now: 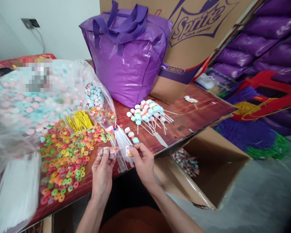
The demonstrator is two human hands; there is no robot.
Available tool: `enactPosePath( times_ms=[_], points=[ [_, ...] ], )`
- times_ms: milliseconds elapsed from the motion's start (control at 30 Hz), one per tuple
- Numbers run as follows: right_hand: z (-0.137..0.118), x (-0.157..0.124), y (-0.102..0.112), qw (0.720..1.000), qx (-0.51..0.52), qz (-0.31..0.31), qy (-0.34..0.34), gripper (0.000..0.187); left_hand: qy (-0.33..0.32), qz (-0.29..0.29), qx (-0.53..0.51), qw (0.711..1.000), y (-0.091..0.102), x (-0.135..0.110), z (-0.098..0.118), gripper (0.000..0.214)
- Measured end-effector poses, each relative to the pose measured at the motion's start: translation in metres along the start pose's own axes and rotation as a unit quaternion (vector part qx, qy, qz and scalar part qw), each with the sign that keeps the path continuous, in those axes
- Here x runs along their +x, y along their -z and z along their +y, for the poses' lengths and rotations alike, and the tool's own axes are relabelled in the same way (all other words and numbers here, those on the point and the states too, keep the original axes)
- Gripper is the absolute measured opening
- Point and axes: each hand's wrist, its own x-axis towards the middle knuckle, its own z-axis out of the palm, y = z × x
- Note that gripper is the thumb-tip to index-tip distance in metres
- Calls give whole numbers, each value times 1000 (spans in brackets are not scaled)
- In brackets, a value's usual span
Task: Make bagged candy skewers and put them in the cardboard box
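My left hand (103,170) pinches one end of a small clear plastic wrapper (115,152) with coloured print, low over the table's front edge. At the wrapper's other end, my right hand (144,161) closes thumb and fingers on a white part with coloured dots. Beneath and behind the wrapper lie many thin white sticks (124,139). Just beyond my right fingers rests a short row of pastel candies (131,135). A pile of candy skewers (147,111), pastel pieces on white sticks, lies farther back. Another printed wrapper (102,120) sits near the loose candies.
Ring-shaped candies (70,161) spread over the table's left side, around a tub of gold twist ties (80,122). A large clear bag of pastel candies (26,106) stands behind. A purple bag (126,58) and a carton (191,42) back the table. Below right sits an open box (218,161).
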Motion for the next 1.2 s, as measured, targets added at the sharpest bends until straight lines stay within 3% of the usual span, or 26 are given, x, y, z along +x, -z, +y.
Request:
enactPosePath(
  times_ms=[200, 333, 400, 500, 567, 600, 700, 800, 900, 1033, 1200],
  points=[
    [-4, 2, -2, 999, 9, 22, -27, 44, -33, 23, 0, 999, -3, -1, -2, 38],
    [0, 14, 19, 992, -95, 73, 34, 43, -29, 41, -6, 999, -1, 7, 6, 37],
    [6, 19, 31, 970, -213, 67, 93, 34, -22, 38, 1, 999, 0, 12, 12, 35],
    [21, 22, 40, 899, -406, 33, 161, 20, -4, 31, 12, 999, 1, 20, 17, 29],
    [32, 22, 39, 861, -477, 22, 175, 17, 3, 32, 13, 999, 1, 23, 19, 24],
    [36, 21, 37, 855, -488, 22, 175, 19, 4, 35, 12, 999, 1, 24, 19, 20],
    [38, 20, 34, 886, -430, 39, 170, 23, -4, 48, 9, 999, 0, 26, 22, 12],
    [24, 15, 38, 947, -278, 47, 152, 20, -15, 61, 11, 998, 0, 28, 27, 8],
    [4, 6, 46, 978, -157, 21, 134, 17, -20, 70, 15, 997, -1, 31, 30, 8],
    [-7, -9, 52, 977, -128, -9, 169, 13, -25, 73, 19, 997, -2, 33, 28, 10],
    [2, -16, 57, 957, -176, -14, 229, 13, -32, 59, 21, 998, -3, 32, 25, 15]
  ],
)
